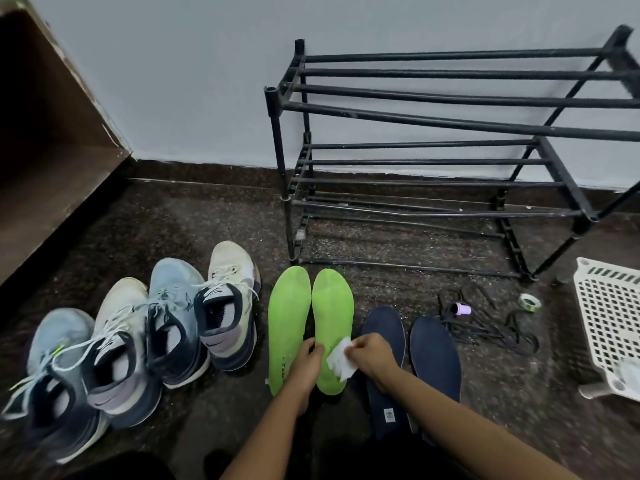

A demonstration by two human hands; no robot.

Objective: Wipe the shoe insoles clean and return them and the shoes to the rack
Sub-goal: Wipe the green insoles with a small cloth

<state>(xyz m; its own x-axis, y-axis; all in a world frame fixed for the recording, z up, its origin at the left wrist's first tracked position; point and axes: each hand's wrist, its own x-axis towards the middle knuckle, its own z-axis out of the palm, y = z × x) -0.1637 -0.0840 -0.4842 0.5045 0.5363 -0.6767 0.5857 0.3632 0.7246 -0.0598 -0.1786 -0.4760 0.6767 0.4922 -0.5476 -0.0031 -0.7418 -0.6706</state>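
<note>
right green insole (332, 323) flat on floor (221, 216) beside left green insole (289, 323). our left hand (306, 363) grips its inner heel edge; right hand (369, 356) pinches white wipe (340, 361) on it. likely light, floppy foam: pin the heel.

Matt finishes all round.
Scuffed black metal tubing on the rack (450, 120), mesh cloth on the shoes (173, 289), white plastic on the basket (606, 317).
</note>
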